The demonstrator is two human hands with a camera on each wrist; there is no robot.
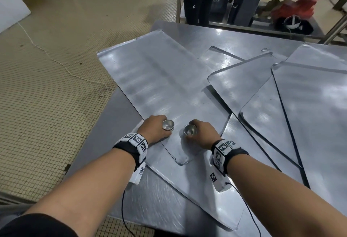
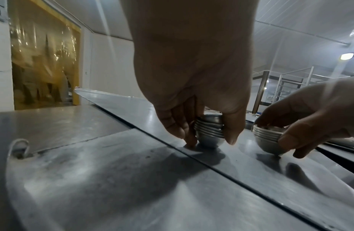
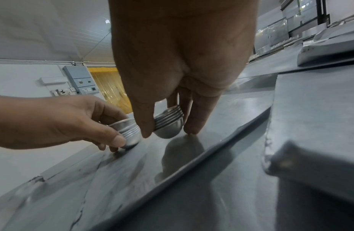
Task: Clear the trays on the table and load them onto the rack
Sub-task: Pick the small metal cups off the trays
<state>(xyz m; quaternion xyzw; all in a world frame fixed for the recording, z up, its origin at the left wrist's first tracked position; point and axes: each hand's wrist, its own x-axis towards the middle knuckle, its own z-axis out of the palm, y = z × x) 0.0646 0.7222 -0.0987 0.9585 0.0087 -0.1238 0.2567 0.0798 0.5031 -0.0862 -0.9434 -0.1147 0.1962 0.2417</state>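
Fingers (image 2: 232,131) around cup stacks (image 2: 209,132); overlapping trays (image 1: 159,79)

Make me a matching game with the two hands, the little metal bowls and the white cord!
Things:
1. left hand
2. right hand
3. big tray
4. white cord

Places or states:
A. lies on the tiled floor
B. grips the left stack of bowls
C. lies flat under both stacks
D. grips the right stack of bowls

Pairs: 1-B, 2-D, 3-C, 4-A
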